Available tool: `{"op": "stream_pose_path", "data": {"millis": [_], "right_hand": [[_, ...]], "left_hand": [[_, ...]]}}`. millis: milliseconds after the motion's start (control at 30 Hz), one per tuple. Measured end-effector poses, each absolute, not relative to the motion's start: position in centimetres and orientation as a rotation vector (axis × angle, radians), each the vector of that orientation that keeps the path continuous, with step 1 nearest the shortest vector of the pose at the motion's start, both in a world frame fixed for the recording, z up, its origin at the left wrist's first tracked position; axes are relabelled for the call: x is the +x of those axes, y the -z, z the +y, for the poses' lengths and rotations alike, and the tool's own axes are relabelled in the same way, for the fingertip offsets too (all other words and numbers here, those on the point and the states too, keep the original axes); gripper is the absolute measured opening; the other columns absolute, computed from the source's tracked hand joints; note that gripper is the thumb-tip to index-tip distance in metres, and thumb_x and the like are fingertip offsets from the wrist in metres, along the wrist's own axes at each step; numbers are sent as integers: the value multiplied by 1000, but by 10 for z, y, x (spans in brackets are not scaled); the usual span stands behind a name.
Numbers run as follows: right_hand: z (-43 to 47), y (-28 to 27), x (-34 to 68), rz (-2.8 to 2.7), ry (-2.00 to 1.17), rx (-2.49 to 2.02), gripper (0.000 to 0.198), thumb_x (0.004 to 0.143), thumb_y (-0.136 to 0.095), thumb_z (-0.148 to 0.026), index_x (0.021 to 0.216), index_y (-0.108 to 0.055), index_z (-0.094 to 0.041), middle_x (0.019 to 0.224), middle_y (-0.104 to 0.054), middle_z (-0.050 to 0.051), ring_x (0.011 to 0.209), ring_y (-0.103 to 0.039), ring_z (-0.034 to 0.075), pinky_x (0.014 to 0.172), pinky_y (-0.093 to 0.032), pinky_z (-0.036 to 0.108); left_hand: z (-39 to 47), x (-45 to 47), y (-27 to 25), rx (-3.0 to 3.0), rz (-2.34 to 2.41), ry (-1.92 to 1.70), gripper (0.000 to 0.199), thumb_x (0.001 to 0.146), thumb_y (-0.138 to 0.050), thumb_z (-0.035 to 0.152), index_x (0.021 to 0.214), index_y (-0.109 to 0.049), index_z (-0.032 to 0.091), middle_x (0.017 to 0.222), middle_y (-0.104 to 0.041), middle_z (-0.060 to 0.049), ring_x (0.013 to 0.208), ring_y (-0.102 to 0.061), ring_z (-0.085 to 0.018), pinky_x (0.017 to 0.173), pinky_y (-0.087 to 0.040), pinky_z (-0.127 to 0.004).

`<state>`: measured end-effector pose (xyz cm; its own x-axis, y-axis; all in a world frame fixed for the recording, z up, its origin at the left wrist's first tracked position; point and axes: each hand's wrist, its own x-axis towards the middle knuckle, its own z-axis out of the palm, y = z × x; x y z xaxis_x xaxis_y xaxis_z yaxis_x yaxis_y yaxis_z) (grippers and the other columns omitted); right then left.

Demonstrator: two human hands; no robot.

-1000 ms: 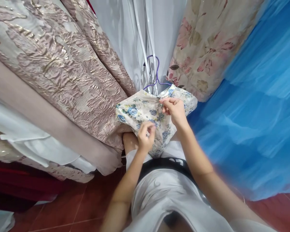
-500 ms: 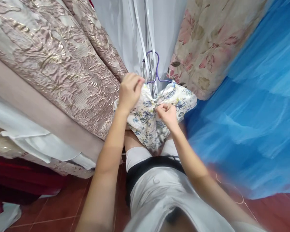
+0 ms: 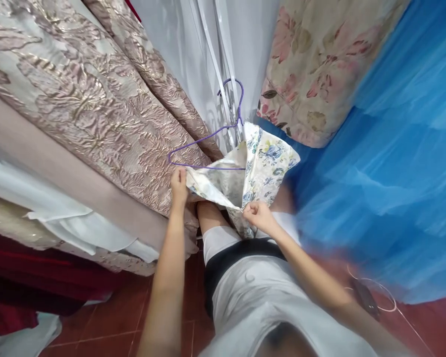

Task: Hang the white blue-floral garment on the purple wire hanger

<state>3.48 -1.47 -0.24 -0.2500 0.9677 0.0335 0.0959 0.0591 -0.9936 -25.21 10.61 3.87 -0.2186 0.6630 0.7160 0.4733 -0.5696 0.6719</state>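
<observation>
A white blouse with blue and yellow flowers (image 3: 269, 156) hangs by one shoulder on a purple clothes hanger (image 3: 204, 140). The hanger's other arm is bare, out of the garment. My left hand (image 3: 179, 186) is closed on the loose left edge of the blouse, just below the bare hanger end. Lower down, in front of my lap, my right hand (image 3: 259, 215) pinches the front edge of the blouse. Between the hands the cloth is spread, and its pale inner side shows. The hanger's hook stands up beside white straps (image 3: 223, 69).
Pink-gold brocade cloth (image 3: 107, 114) hangs close on the left. Cream floral cloth (image 3: 319, 74) and blue tulle (image 3: 386, 198) hang on the right. White cloth (image 3: 167, 59) is straight ahead. A pale cable (image 3: 388, 295) lies on the red tiled floor (image 3: 107, 322).
My left hand has drawn the blouse's left shoulder off the hanger, down and to the left. My right hand has moved lower, still pinching the front edge. The hanger arm is now exposed.
</observation>
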Motion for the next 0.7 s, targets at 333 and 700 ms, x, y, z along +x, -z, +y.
{"op": "stream_pose_path", "data": {"millis": [333,700], "right_hand": [[-19,-16,72,-1621,-723,-1085,43,84,-64,-34,125,-64,-19,120,-73,12,109,-67,27,96,-52,39],[9,0,92,-1120,-910,-965,104,85,-68,-46,167,-9,-21,99,-75,6,76,-66,21,76,-57,38]], "left_hand": [[27,-82,-28,2076,763,-1394,35,102,-53,46,95,-74,19,84,-73,-5,72,-66,-17,68,-50,-25],[4,-65,-54,2100,701,-1565,33,105,-53,43,94,-68,17,83,-71,-3,62,-60,-10,60,-45,-20]]}}
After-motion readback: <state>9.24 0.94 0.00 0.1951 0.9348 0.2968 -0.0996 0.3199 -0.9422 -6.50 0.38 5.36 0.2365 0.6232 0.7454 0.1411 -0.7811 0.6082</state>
